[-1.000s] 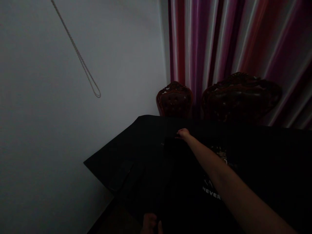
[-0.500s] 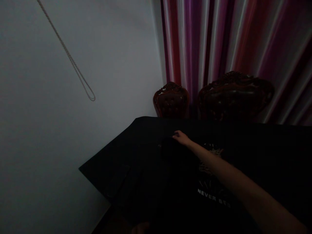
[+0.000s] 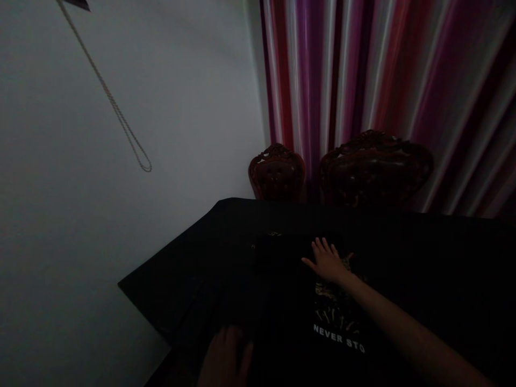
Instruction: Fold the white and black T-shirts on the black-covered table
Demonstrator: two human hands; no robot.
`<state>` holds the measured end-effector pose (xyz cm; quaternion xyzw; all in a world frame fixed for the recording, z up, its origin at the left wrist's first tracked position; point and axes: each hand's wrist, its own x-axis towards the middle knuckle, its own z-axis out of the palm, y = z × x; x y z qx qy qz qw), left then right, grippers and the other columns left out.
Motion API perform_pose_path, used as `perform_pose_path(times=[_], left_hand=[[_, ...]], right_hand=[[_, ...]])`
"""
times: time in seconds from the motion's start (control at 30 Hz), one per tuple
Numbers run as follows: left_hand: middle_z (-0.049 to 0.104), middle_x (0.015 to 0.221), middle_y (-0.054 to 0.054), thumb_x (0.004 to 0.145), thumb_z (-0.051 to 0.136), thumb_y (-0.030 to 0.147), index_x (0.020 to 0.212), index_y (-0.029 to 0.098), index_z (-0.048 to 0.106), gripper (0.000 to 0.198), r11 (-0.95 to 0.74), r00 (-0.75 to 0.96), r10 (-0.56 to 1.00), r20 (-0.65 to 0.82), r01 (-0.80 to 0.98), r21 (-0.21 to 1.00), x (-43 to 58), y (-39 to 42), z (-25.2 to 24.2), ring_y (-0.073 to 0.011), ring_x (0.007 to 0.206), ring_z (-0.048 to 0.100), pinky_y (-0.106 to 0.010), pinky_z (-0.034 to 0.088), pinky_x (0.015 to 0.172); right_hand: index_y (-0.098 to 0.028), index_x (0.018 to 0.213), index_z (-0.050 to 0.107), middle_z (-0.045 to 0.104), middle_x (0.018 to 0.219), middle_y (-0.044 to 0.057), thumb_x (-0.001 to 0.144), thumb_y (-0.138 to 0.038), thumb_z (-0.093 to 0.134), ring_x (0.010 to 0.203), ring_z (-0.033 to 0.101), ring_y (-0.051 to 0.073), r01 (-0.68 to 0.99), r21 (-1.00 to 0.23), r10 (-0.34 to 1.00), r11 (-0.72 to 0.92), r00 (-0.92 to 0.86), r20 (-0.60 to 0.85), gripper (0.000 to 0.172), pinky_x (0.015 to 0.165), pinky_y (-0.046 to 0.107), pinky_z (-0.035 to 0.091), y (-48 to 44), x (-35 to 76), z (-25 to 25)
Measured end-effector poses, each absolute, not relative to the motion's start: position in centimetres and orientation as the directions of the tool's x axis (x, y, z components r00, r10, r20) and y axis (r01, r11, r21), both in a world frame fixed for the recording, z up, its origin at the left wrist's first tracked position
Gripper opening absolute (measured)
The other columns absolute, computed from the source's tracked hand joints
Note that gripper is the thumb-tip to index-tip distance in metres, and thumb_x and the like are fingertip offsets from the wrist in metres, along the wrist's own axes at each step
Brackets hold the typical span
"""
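Shirt [image 3: 334,322], black, lower centre on the surface: right hand [image 3: 328,262] flat, grip open; left hand [image 3: 223,361] flat, grip open.

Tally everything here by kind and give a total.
Chairs: 2, left chair, right chair
Hands: 2, left hand, right hand
Black shirt: 1
Striped curtain: 1
Cord: 1
Total: 7
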<state>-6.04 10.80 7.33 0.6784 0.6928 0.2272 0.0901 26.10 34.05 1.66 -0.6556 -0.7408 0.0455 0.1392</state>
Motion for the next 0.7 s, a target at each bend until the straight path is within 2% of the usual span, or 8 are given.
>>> perform_pose_path(times=[0.07, 0.17, 0.33, 0.5, 0.6, 0.7], left_hand=[[0.066, 0.107, -0.011, 0.095, 0.036, 0.039, 0.106, 0.017, 0.061, 0.035, -0.068, -0.016, 0.974, 0.228, 0.932, 0.357, -4.6, 16.2, 10.1, -0.0247, 0.103, 0.060, -0.037, 0.044, 0.093], [0.066, 0.108, -0.010, 0.098, 0.038, 0.030, 0.106, 0.016, 0.060, 0.027, -0.051, -0.016, 0.978, 0.206, 0.948, 0.315, -2.3, 26.1, 12.6, -0.0199, 0.103, 0.060, -0.029, 0.042, 0.090], [0.067, 0.108, -0.013, 0.094, 0.052, 0.026, 0.109, 0.012, 0.061, 0.023, 0.044, -0.085, 0.988, 0.125, 0.954, 0.298, -0.1, 39.0, 10.2, -0.0206, 0.104, 0.061, -0.030, 0.044, 0.089], [0.066, 0.107, -0.007, 0.090, 0.061, 0.039, 0.107, 0.013, 0.061, 0.031, 0.093, -0.112, 0.993, 0.043, 0.946, 0.311, 0.2, 44.5, 6.7, -0.0196, 0.097, 0.063, -0.040, 0.049, 0.089], [0.066, 0.108, -0.006, 0.092, 0.057, 0.037, 0.104, 0.016, 0.060, 0.025, 0.034, -0.057, 0.997, 0.060, 0.943, 0.331, -0.2, 45.8, 6.4, -0.0166, 0.097, 0.063, -0.032, 0.049, 0.086], [0.066, 0.108, -0.004, 0.097, 0.046, 0.037, 0.110, 0.020, 0.055, 0.023, -0.035, 0.000, 0.994, 0.107, 0.944, 0.327, -0.8, 46.2, 6.9, -0.0133, 0.097, 0.063, -0.023, 0.046, 0.079]], right_hand=[[-0.001, 0.148, 0.031, 0.016, 0.155, 0.019, 0.089, -0.072, 0.028, 0.145, 0.002, 0.030, 0.963, -0.206, 0.976, 0.174, -0.141, 0.169, 0.092, 0.117, 0.047, 0.003, 34.2, 23.6, 2.0], [0.002, 0.148, 0.030, 0.016, 0.155, 0.021, 0.087, -0.076, 0.023, 0.145, 0.004, 0.031, 0.963, -0.204, 0.975, 0.176, -0.143, 0.169, 0.099, 0.118, 0.046, 0.005, 33.8, 20.3, 1.6], [0.000, 0.148, 0.029, 0.012, 0.155, 0.021, 0.080, -0.085, 0.022, 0.144, 0.002, 0.035, 0.961, -0.213, 0.966, 0.175, -0.126, 0.225, 0.109, 0.116, 0.053, -0.001, 33.1, 18.5, -0.7], [0.001, 0.148, 0.026, 0.011, 0.155, 0.021, 0.080, -0.087, 0.015, 0.144, 0.002, 0.037, 0.954, -0.227, 0.961, 0.197, -0.142, 0.236, 0.112, 0.115, 0.057, -0.001, 32.9, 18.7, -0.6], [0.000, 0.148, 0.028, 0.013, 0.155, 0.019, 0.082, -0.085, 0.017, 0.144, 0.002, 0.036, 0.944, -0.268, 0.961, 0.192, -0.125, 0.246, 0.108, 0.116, 0.055, 0.001, 32.8, 18.8, 0.2], [-0.003, 0.149, 0.028, 0.012, 0.157, 0.014, 0.090, -0.075, 0.018, 0.145, 0.002, 0.029, 0.926, -0.303, 0.949, 0.224, -0.137, 0.283, 0.094, 0.118, 0.048, 0.005, 32.6, 19.0, 1.0]])
